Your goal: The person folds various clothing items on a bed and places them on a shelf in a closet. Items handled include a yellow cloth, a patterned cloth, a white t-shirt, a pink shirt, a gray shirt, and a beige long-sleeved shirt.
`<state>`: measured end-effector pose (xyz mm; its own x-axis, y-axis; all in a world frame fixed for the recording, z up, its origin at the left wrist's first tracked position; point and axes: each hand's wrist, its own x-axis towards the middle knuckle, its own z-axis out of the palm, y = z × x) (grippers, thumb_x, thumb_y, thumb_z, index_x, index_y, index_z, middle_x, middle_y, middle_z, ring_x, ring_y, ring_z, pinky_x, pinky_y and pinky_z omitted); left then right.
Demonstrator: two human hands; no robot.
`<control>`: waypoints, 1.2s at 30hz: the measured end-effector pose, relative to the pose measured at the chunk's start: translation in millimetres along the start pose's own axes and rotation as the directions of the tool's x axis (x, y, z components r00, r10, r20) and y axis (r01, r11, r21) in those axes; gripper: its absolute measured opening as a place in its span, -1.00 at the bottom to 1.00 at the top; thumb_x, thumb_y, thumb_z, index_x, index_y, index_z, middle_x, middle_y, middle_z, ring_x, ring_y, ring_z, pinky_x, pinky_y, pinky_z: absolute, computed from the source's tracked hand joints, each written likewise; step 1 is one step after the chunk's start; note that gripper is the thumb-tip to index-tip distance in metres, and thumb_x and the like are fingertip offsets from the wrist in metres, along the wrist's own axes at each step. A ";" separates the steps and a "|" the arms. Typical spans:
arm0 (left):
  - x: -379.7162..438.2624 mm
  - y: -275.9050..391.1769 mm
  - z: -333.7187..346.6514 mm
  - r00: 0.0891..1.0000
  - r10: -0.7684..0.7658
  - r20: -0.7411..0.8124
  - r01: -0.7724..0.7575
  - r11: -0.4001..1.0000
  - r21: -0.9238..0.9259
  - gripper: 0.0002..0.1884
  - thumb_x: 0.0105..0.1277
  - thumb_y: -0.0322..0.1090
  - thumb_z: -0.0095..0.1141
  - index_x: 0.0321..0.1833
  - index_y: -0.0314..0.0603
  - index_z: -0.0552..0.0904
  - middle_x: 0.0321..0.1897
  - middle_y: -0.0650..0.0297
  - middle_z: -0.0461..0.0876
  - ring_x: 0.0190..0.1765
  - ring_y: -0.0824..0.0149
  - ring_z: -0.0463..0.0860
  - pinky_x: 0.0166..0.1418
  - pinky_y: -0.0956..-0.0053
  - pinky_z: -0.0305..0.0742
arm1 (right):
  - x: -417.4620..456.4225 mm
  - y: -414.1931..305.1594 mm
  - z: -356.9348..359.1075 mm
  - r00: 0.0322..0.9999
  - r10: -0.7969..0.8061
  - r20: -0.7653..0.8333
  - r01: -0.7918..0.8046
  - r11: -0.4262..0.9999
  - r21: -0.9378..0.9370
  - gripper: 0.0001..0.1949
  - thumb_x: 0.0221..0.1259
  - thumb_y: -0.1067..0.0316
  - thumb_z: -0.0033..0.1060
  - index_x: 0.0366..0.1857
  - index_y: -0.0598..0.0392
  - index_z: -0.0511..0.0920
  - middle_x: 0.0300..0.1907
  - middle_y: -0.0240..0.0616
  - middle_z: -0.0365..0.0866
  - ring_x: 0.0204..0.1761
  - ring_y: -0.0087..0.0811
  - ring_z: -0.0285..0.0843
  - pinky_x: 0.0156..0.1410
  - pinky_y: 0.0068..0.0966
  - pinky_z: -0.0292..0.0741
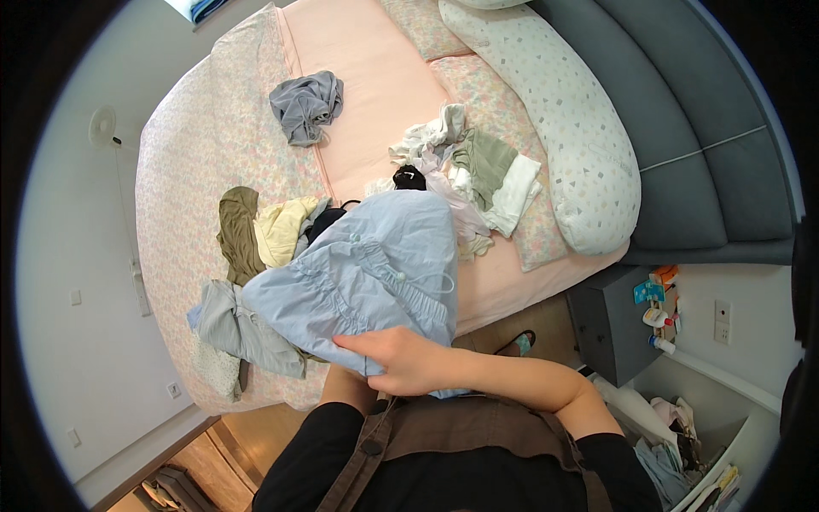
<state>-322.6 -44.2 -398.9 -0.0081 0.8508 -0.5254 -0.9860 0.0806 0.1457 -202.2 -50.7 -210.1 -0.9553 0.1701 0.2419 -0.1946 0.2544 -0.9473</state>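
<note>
A light blue garment (377,275) with gathered elastic seams, a drawstring and small toggles spreads out in front of my body. My right hand (409,361) reaches across and grips its near edge, index finger lying on top and thumb below. Under the cloth goes my left forearm (349,387); the fabric hides my left hand, so its grip does not show. Just beyond the garment are a yellow cloth (281,229), an olive garment (239,233) and a black piece (326,223). To its left lies a pale grey garment (249,333).
The bed (365,77) carries a grey crumpled garment (307,105), a heap of white and green clothes (484,163) and a long patterned pillow (592,173). On the right stand a dark nightstand (604,320) and an open compartment with clothes (665,448).
</note>
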 end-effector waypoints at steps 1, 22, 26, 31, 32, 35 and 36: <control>0.6 -1.6 0.6 1.000 0.001 0.004 -0.001 1.000 -0.005 -0.40 0.30 0.16 -0.35 0.26 -0.10 0.23 0.15 0.14 0.33 0.19 0.17 0.32 0.26 0.25 0.21 | 2.3 -5.1 -11.0 0.998 0.062 0.024 -0.063 0.996 0.059 -0.48 -0.23 0.50 0.13 0.00 0.30 0.38 -0.19 -0.09 0.53 -0.18 -0.30 0.54 -0.13 -0.51 0.46; 10.2 -47.2 35.8 0.950 0.052 0.307 -0.009 0.990 -0.142 -0.37 0.28 0.20 -0.38 0.24 -0.11 0.26 0.13 0.12 0.36 0.18 0.15 0.34 0.27 0.23 0.21 | -156.1 77.7 -104.9 0.536 0.841 -0.073 -0.532 0.403 0.745 -0.26 -0.28 0.23 0.30 0.12 0.28 0.25 -0.01 -0.11 0.43 -0.02 -0.25 0.41 0.06 -0.38 0.36; 5.7 -29.6 28.9 0.993 0.114 0.001 -0.113 0.980 -0.165 -0.35 0.27 0.22 -0.39 0.23 -0.12 0.28 0.13 0.12 0.37 0.17 0.15 0.36 0.27 0.22 0.22 | -141.2 59.9 -108.8 0.524 0.826 -0.208 -0.453 0.477 0.753 -0.29 -0.35 0.35 0.32 0.07 0.32 0.29 -0.05 -0.07 0.46 -0.06 -0.23 0.43 0.06 -0.40 0.36; -19.7 -9.8 20.7 0.981 0.153 -0.121 -0.175 0.965 -0.196 -0.26 0.23 0.28 -0.41 0.22 -0.26 0.28 0.16 0.06 0.34 0.20 0.09 0.33 0.27 0.18 0.20 | -130.4 53.3 -134.6 0.587 0.795 -0.153 -0.531 0.520 0.669 -0.29 -0.37 0.38 0.32 0.06 0.33 0.30 -0.05 -0.06 0.46 -0.07 -0.23 0.44 0.06 -0.40 0.37; -25.1 -4.0 16.6 0.987 0.143 0.068 -0.127 0.972 -0.196 -0.37 0.24 0.17 -0.21 0.24 -0.10 0.25 0.11 0.17 0.39 0.18 0.18 0.35 0.20 0.16 0.29 | -131.0 55.2 -140.1 0.592 0.794 -0.134 -0.550 0.520 0.653 -0.29 -0.38 0.39 0.30 0.06 0.34 0.29 -0.06 -0.05 0.47 -0.08 -0.23 0.45 0.05 -0.40 0.38; -41.8 -4.3 39.9 0.939 0.337 0.066 -0.342 0.896 0.284 -0.35 0.20 0.00 0.02 0.29 -0.05 0.14 0.09 0.14 0.39 0.20 0.20 0.32 0.21 0.23 0.28 | -135.2 58.6 -151.0 0.567 0.817 -0.107 -0.554 0.474 0.685 -0.29 -0.38 0.40 0.29 0.07 0.36 0.29 -0.06 -0.05 0.46 -0.08 -0.24 0.46 0.05 -0.40 0.39; -41.2 -5.2 37.0 0.943 0.334 0.009 -0.323 0.903 0.284 -0.34 0.14 -0.17 0.17 0.27 0.03 0.13 0.01 0.22 0.42 0.10 0.31 0.40 0.10 0.35 0.38 | -133.9 58.9 -151.9 0.574 0.812 -0.103 -0.526 0.463 0.713 -0.28 -0.38 0.40 0.29 0.07 0.37 0.28 -0.06 -0.05 0.46 -0.08 -0.24 0.46 0.05 -0.40 0.39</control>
<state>-311.1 -60.5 -347.0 -0.3355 0.8335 -0.4390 -0.8405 -0.0545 0.5390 -52.0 86.1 -266.4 -0.6836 0.4024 -0.6089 0.2541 -0.6508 -0.7155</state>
